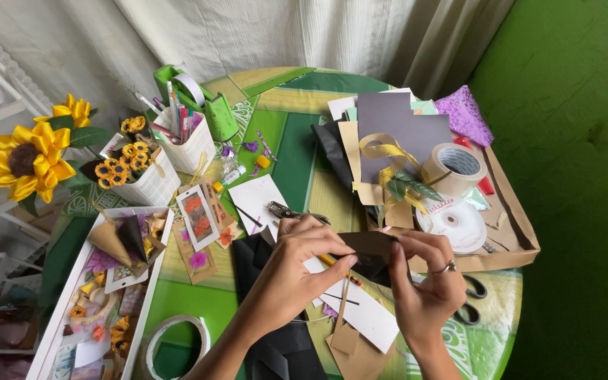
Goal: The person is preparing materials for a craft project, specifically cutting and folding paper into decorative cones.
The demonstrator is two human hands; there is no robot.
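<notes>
Both hands at desk centre, about 6 o'clock. Left hand and right hand pinch brown paper piece wrapped round dark sheet, fingers narrow. Fold seemingly half-formed; edges unsecured. Tape roll unused at 2 o'clock, scissors at 4.

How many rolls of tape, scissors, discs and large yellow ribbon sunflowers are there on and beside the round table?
Rolls of tape: 2, a beige roll and a white roll
Black-handled scissors: 1
White disc: 1
Large yellow ribbon sunflowers: 2, one bigger, one smaller
Total: 6
</notes>
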